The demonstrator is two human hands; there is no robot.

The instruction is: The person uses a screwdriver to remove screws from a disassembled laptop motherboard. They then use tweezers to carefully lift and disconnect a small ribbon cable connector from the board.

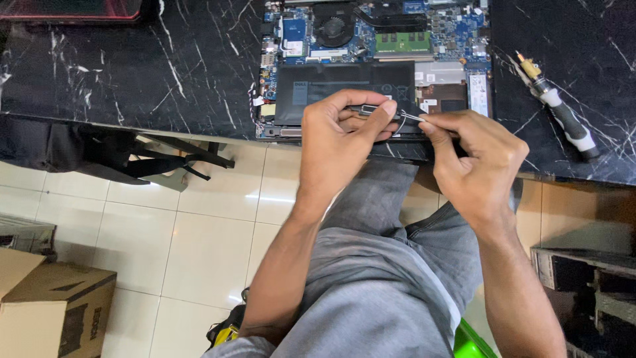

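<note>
Far left at eight o'clock, a cardboard box [50, 305] sits on the tiled floor [199, 245], and above it at nine o'clock a black bag [79, 149] hangs off the edge of the dark marble counter [132, 66]. Moving in: the left hand [341, 129] comes up at centre, its grip pinched on a small dark part [372, 110], thumb under, fingers curled over the top. That part sits just over the near edge of the opened laptop [371, 59], whose black battery [331, 83] is at twelve o'clock with the fan [333, 30] and green memory stick [402, 42] beyond. The left hand's knuckles cover part of the battery and the laptop's front edge. Just right, the right hand [474, 159] has its grip pressed together on thin wires [412, 117] running from the part. At two o'clock a screwdriver [560, 113] lies on the counter, well apart from both hands. Grey trousers [377, 265] fill the bottom.
</note>
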